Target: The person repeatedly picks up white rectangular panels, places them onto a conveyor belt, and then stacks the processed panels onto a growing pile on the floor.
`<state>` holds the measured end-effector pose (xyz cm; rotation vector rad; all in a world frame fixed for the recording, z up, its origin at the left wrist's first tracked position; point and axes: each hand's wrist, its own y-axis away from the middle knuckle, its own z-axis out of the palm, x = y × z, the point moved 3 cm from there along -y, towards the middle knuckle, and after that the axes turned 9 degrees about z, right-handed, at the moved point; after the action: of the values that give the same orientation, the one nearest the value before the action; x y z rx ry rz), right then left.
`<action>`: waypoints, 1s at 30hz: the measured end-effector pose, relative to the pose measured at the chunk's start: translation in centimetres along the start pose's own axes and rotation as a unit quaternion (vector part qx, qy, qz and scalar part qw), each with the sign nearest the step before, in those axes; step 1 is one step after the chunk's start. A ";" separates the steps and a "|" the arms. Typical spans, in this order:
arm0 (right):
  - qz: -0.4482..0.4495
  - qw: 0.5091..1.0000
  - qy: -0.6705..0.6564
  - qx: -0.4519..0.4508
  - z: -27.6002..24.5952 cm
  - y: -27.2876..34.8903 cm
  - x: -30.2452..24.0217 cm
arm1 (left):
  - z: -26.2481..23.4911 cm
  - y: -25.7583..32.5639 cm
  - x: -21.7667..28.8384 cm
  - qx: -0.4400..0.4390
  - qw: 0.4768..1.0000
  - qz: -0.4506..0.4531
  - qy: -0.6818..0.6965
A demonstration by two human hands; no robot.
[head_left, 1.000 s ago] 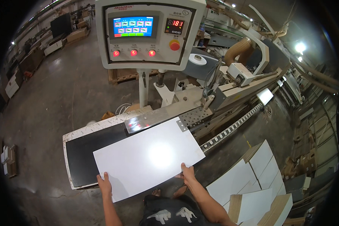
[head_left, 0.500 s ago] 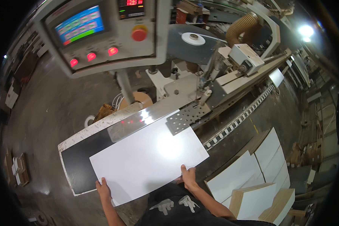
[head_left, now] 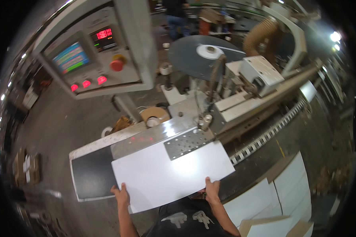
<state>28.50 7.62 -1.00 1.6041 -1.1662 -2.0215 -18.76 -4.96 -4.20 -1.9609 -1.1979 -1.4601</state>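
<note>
A white rectangular panel (head_left: 172,179) lies flat on the machine's infeed table, its far edge along the shiny metal guide (head_left: 140,141). A perforated metal plate (head_left: 188,143) covers part of that far edge. My left hand (head_left: 122,196) grips the panel's near left corner, thumb on top and one finger sticking out beside the edge. At the near right edge, my right hand (head_left: 213,191) holds the panel with its thumb above; the other fingers are mostly hidden beneath. To the panel's left shows the black surface (head_left: 91,173) of the table.
A control box (head_left: 103,59) with a screen and red-lit buttons hangs at the upper left. Behind the guide is a large dark reel disc (head_left: 192,55). White panels (head_left: 290,189) are stacked at my right. A roller track (head_left: 269,136) runs far right. Someone (head_left: 176,19) stands at the back.
The panel has slid right and farther in along the guide, so more of it lies under the perforated plate. Both hands moved with it. The view has turned, and a person shows behind.
</note>
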 end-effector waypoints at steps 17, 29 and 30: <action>0.043 0.994 -0.052 -0.090 -8.1 -1.2 -6.5 | 16.1 9.6 10.2 0.032 0.997 0.046 0.044; 0.094 0.915 -0.240 -0.309 4.2 14.4 -0.7 | 9.4 8.5 14.8 -0.183 0.913 0.326 -0.161; 0.078 0.922 -0.257 -0.278 4.4 15.0 -1.3 | 9.6 7.0 15.3 -0.168 0.892 0.385 -0.170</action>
<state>21.35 0.95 11.27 0.7084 -0.7155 -2.4401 -6.37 4.35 7.50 -2.5715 -0.1680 -0.9534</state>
